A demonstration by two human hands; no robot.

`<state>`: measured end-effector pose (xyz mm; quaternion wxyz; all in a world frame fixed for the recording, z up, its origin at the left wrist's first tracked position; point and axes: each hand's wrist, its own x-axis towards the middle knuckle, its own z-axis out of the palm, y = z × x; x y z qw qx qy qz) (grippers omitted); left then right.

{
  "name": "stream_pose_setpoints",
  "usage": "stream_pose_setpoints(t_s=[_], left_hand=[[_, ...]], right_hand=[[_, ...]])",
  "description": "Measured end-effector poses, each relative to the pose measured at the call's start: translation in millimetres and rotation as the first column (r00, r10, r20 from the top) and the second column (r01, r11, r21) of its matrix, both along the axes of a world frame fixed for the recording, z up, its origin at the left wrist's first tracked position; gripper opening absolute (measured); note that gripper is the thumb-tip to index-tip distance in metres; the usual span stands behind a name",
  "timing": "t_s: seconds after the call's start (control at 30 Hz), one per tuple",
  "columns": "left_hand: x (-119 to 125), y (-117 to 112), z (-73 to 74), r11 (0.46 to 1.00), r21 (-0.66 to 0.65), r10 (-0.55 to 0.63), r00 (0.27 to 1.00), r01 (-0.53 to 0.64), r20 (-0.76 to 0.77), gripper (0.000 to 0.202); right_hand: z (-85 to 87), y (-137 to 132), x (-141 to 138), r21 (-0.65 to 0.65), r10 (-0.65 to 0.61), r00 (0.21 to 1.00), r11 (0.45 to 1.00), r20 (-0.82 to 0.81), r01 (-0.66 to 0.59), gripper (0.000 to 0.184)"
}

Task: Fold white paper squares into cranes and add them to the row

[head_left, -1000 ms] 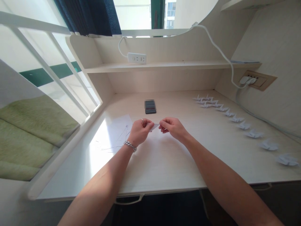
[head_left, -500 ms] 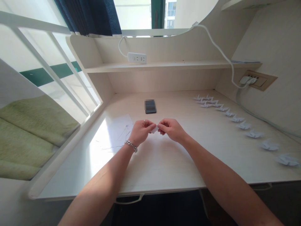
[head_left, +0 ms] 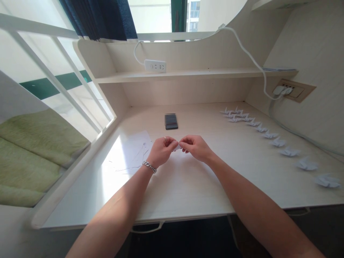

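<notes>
A small piece of folded white paper (head_left: 177,147) is pinched between my two hands above the middle of the desk. My left hand (head_left: 162,150), with a ring and a chain bracelet at the wrist, closes thumb and finger on the paper's left side. On its right side the thumb and index finger of my right hand (head_left: 195,147) press together at the edge. My fingers cover most of the paper, so its exact folded shape is hidden.
Folded paper cranes (head_left: 278,142) stand in a line along the desk's right side. A dark phone (head_left: 171,122) lies beyond my hands. White paper sheets (head_left: 134,143) with thin strips are at left. A power strip (head_left: 155,66) rests on the shelf (head_left: 188,74).
Both hands stay in nearly the same place. My right fingers have shifted slightly on the paper, and the whole view has moved a little.
</notes>
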<state>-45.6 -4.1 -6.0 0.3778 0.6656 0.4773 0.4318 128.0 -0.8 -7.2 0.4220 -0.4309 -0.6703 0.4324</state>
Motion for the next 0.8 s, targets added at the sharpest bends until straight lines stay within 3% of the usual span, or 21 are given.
stream_pose_setpoints(t_s=[0.13, 0.37, 0.57, 0.8], left_hand=[[-1.1, 0.6, -2.1, 0.999, 0.044, -0.01, 0.997, 0.014, -0.076, 0.022], [-1.2, 1.5, 0.1, 0.995, -0.063, -0.075, 0.996, 0.078, 0.044, 0.027], [-0.9, -0.4, -2.0, 0.999, 0.042, -0.001, 0.998, 0.003, -0.057, 0.023], [-3.5, 2.0, 3.5, 0.995, -0.078, 0.077, 0.988, -0.066, 0.136, 0.021]], right_hand=[[-0.9, -0.8, 0.8, 0.057, -0.012, 0.997, 0.998, 0.074, 0.007, 0.015], [-0.8, -1.1, -1.4, 0.058, -0.048, 0.998, 0.997, 0.048, 0.045, 0.015], [-0.3, -1.0, -1.8, 0.018, -0.027, 0.999, 0.999, 0.02, 0.026, 0.015], [2.7, 1.3, 1.1, -0.072, 0.004, 1.0, 0.997, 0.001, -0.004, 0.01]])
